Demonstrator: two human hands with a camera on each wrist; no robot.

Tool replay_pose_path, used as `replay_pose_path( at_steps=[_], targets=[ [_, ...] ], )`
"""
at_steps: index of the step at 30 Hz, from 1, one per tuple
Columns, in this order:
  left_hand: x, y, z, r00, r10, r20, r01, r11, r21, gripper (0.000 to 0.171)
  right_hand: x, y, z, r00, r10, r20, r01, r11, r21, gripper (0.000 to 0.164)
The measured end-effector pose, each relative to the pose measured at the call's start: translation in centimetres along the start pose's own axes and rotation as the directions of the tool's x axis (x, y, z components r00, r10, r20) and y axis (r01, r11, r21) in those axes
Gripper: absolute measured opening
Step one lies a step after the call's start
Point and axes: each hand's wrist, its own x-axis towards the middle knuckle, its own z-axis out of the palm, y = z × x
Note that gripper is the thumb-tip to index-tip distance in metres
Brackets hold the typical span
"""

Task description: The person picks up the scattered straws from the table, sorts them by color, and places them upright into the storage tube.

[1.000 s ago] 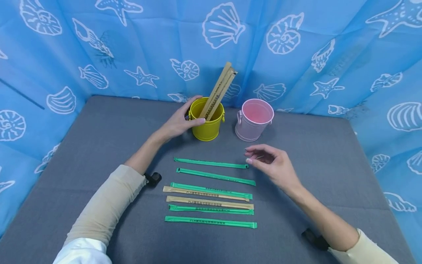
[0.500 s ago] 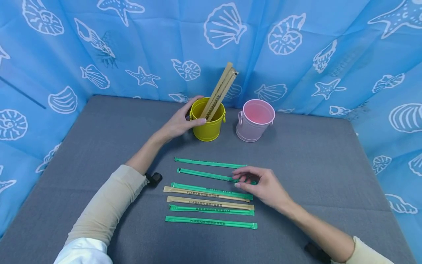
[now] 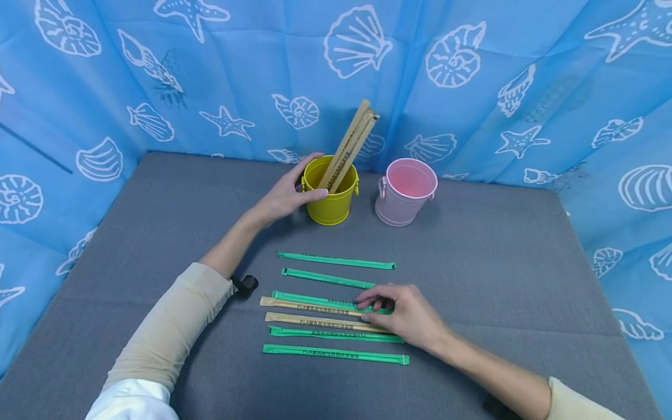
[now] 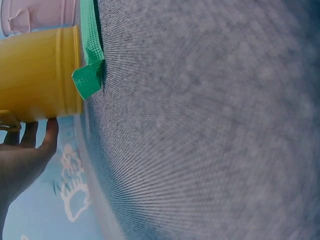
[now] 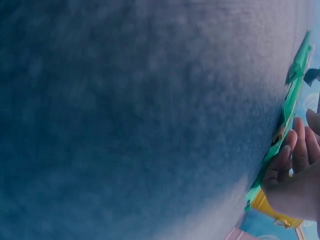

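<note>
Over the last second the right hand [image 3: 412, 319] has moved down the row, past the top two green straws [image 3: 336, 260], to the right ends of the upper brown straw [image 3: 308, 307] and the green straw [image 3: 310, 298] just beside it. Its grip is narrow, fingers bent toward the thumb (whether it pinches anything cannot be told). This suggests the work is at picking up, with no lift visible from the tabletop [image 3: 499, 256]. The left hand [image 3: 286, 192] still holds the yellow bucket [image 3: 329, 209], where brown straws [image 3: 343, 149] lean, near the pink bucket [image 3: 400, 203].
</note>
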Motion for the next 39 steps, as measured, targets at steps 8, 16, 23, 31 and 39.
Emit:
replay_pose_path(
  at_steps=[8,16,23,31,39],
  targets=[
    [-0.1,0.1,0.0,1.0,0.001,-0.004,-0.001,1.0,0.009,0.077,-0.2,-0.1,0.8,0.998,-0.052,-0.036,0.047,0.992,-0.119,0.022],
    [0.0,0.2,0.0,1.0,0.005,-0.002,-0.005,1.0,0.021,0.077,-0.1,0.1,1.6,0.995,-0.089,-0.039,0.081,0.982,-0.168,0.022],
    [0.0,0.1,0.0,1.0,0.007,-0.002,-0.007,1.0,0.019,0.077,-0.1,0.1,2.3,0.994,-0.065,-0.083,0.048,0.98,-0.192,0.021],
    [-0.1,0.0,0.0,1.0,0.009,-0.002,-0.009,1.0,0.016,0.078,0.1,0.5,2.8,0.979,-0.13,-0.155,0.102,0.979,-0.179,0.012],
    [-0.1,0.1,0.0,1.0,0.009,-0.004,-0.008,1.0,0.024,0.076,-0.2,-0.4,2.3,0.959,-0.17,-0.225,0.131,0.975,-0.181,0.013]
  ],
)
